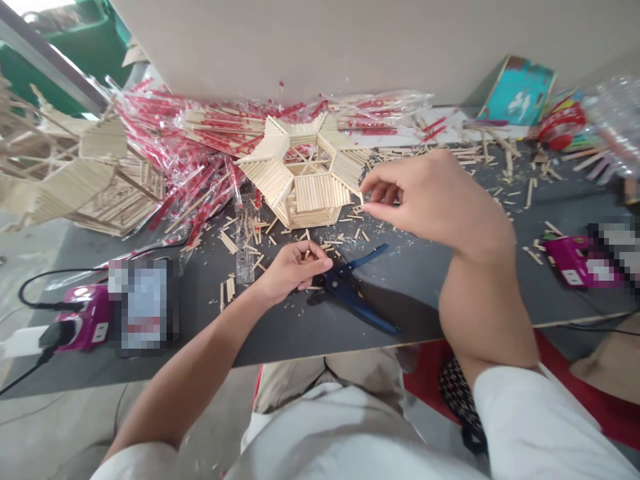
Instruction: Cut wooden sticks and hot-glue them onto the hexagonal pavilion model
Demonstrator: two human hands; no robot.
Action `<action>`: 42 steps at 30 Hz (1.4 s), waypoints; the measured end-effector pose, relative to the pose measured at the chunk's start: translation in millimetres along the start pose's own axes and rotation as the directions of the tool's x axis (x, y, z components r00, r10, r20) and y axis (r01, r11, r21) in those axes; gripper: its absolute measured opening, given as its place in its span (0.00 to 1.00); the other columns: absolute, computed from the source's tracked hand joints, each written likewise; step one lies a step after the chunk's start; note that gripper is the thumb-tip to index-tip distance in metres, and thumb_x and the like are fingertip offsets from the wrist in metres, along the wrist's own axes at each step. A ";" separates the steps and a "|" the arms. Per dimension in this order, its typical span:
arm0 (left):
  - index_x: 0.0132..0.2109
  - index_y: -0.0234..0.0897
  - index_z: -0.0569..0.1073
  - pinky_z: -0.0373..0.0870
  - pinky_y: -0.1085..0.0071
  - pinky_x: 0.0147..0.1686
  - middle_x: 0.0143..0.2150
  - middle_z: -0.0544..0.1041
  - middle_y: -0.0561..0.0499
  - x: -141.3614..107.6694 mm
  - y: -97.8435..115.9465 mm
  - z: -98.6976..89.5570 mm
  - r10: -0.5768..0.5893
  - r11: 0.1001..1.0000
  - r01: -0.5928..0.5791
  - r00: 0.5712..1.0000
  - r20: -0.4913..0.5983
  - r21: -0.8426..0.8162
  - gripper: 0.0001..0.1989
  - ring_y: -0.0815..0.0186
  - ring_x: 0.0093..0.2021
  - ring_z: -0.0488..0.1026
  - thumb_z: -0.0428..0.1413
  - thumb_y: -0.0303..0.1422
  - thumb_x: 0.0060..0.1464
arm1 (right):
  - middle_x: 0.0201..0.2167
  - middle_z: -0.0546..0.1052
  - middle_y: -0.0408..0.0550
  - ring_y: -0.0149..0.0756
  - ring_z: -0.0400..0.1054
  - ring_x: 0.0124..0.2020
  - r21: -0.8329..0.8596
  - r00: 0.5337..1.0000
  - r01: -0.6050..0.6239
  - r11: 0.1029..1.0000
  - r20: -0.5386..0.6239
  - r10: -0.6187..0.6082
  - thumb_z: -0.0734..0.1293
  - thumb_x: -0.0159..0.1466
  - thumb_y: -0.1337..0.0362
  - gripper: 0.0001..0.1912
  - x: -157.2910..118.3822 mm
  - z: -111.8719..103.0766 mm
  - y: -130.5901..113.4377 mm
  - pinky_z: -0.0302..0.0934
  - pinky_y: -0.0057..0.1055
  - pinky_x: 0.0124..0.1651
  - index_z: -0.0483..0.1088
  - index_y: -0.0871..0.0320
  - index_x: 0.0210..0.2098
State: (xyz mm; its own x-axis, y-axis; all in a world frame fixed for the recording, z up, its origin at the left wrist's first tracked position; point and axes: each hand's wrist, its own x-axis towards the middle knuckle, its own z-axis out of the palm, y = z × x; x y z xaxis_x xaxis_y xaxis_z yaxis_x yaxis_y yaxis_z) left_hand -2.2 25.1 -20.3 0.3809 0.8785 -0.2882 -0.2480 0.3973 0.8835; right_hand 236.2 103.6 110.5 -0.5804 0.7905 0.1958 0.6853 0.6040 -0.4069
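A star-shaped structure of thin wooden sticks (314, 192) stands on the dark table. My right hand (415, 193) is at its right edge, thumb and forefinger pinched on a small stick piece (362, 199) close to the structure. Nearer to me, my left hand (295, 270) has its thumb and fingers pressed together; a small stick end shows above the fingers, and the rest is hidden. Just right of that hand lie blue-handled pliers (357, 300), their head beside the fingertips. A clear ruler (245, 247) lies left of the structure.
Another stick structure (100, 160) stands at the left. Red-and-clear wrappers with sticks (200, 140) lie along the back. A phone-like device (146, 303) and a purple power socket (90, 317) are front left; another purple socket (575, 261) is right. Stick offcuts (530, 190) are scattered about.
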 end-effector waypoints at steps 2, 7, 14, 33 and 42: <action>0.35 0.35 0.73 0.55 0.81 0.14 0.20 0.61 0.64 0.3 -0.3 0.4 -0.005 1.000 0.005 1.000 -0.005 0.011 0.24 0.81 0.16 0.52 0.76 0.45 0.49 | 0.34 0.82 0.48 0.40 0.76 0.35 -0.026 1.000 0.006 1.000 -0.004 -0.006 0.71 0.63 0.68 0.09 2.7 3.2 3.5 0.65 0.39 0.44 0.81 0.58 0.42; 0.35 0.34 0.72 0.54 0.80 0.14 0.21 0.61 0.64 -0.3 2.6 1.9 -0.011 1.000 0.011 1.000 -0.010 0.028 0.25 0.81 0.16 0.52 0.76 0.46 0.48 | 0.36 0.83 0.50 0.41 0.75 0.37 -0.129 1.000 0.030 0.991 0.013 -0.028 0.71 0.64 0.70 0.09 7.7 10.5 1.8 0.64 0.39 0.44 0.81 0.60 0.43; 0.35 0.34 0.72 0.55 0.80 0.15 0.21 0.62 0.63 -0.1 2.0 2.4 0.001 1.000 -0.001 1.000 -0.007 0.031 0.24 0.81 0.16 0.53 0.75 0.45 0.50 | 0.41 0.82 0.53 0.45 0.75 0.42 -0.285 0.998 0.048 0.957 0.050 -0.035 0.67 0.69 0.68 0.09 8.5 12.8 -3.1 0.61 0.40 0.46 0.80 0.59 0.45; 0.36 0.35 0.72 0.55 0.79 0.15 0.23 0.64 0.62 0.1 -0.7 1.1 -0.009 0.997 0.010 1.000 -0.013 0.075 0.24 0.80 0.16 0.55 0.75 0.46 0.50 | 0.36 0.79 0.53 0.40 0.69 0.35 -0.488 0.993 0.071 0.870 0.116 -0.017 0.60 0.73 0.67 0.15 6.5 12.6 -17.1 0.48 0.37 0.35 0.78 0.59 0.39; 0.35 0.35 0.72 0.55 0.79 0.16 0.23 0.64 0.62 -0.4 -0.1 2.7 -0.016 0.997 0.017 1.000 -0.014 0.080 0.25 0.80 0.16 0.55 0.75 0.47 0.49 | 0.36 0.80 0.54 0.42 0.71 0.35 -0.460 0.996 0.063 0.886 0.091 -0.024 0.62 0.72 0.67 0.12 5.7 12.3 -17.0 0.50 0.37 0.34 0.78 0.59 0.42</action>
State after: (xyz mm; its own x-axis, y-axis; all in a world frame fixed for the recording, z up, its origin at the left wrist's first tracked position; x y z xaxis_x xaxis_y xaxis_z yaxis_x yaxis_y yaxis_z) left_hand 0.0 24.0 -19.3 0.3722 0.8759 -0.3070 -0.1695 0.3894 0.9053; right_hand 215.9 96.6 107.5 -0.6343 0.7632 0.1237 0.7725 0.6320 0.0621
